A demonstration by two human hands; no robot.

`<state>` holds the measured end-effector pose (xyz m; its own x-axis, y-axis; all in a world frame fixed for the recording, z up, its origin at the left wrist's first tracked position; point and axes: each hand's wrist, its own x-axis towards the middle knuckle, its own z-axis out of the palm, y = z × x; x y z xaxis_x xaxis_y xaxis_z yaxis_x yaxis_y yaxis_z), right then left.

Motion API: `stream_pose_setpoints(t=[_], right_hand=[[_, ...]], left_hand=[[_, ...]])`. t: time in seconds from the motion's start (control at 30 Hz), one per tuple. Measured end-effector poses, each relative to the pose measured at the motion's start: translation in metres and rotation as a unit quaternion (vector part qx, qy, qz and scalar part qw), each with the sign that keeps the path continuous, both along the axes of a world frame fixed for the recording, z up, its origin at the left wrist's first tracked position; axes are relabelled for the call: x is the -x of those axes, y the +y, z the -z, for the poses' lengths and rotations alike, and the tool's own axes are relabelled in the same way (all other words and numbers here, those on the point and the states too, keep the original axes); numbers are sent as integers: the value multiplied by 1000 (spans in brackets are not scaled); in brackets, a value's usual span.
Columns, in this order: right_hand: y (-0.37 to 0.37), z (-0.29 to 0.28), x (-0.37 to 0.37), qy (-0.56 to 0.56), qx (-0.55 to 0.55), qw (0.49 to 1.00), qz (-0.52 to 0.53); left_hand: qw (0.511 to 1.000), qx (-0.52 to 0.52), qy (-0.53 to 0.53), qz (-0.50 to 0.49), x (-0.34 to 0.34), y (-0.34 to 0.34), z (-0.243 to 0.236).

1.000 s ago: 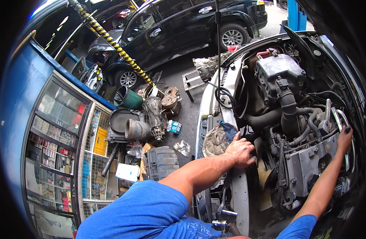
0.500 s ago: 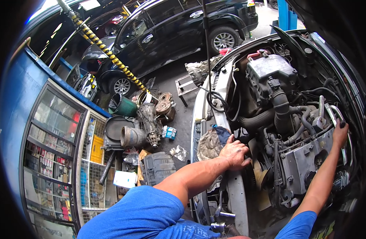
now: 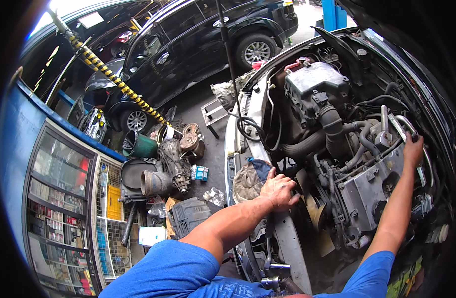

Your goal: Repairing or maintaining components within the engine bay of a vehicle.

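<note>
My left hand [image 3: 279, 192] leans on the painted front crossmember [image 3: 290, 243] of a car with its engine bay exposed, fingers apart and nothing in them. Beside it lies a dirty beige and blue cloth [image 3: 249, 182]. My right hand [image 3: 413, 150] reaches across the grey engine cover [image 3: 369, 196] to the far side of the engine. Its fingers are closed at a slim silver metal bar [image 3: 399, 128]; whether this is a tool or a fixed part I cannot tell. The palm and part of the bar are hidden.
Ahead are the air filter box [image 3: 315, 82] and a ribbed intake hose [image 3: 333, 130]. Fan blades [image 3: 312, 201] show behind the crossmember. A black prop rod [image 3: 229, 54] rises at the front. Sockets [image 3: 271, 280] lie near my body. A gearbox [image 3: 174, 166] stands on the floor at left.
The view has shifted, so the car and surroundings sit further left in the picture. Both hands stay at the same places on the car.
</note>
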<state>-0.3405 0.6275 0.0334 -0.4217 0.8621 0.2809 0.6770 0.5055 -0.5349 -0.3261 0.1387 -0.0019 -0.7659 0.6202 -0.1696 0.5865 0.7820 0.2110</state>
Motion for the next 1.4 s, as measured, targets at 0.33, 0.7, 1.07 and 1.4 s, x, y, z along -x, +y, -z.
stream_pose_setpoints(t=[0.33,0.7,1.07,1.4], right_hand=[[9,12,-2,112,-74,991,-21],[29,8,-20,88,-21,992,-85],[3,2,-14,92,-77,992,-33],[14,-3,-13,48,-87,994,-35]], left_hand=[[998,-45,45,11,-1,11,15],[996,-71,54,23,3,14,15],[997,-64,39,8,0,10,13],[997,-71,42,9,0,12,11]])
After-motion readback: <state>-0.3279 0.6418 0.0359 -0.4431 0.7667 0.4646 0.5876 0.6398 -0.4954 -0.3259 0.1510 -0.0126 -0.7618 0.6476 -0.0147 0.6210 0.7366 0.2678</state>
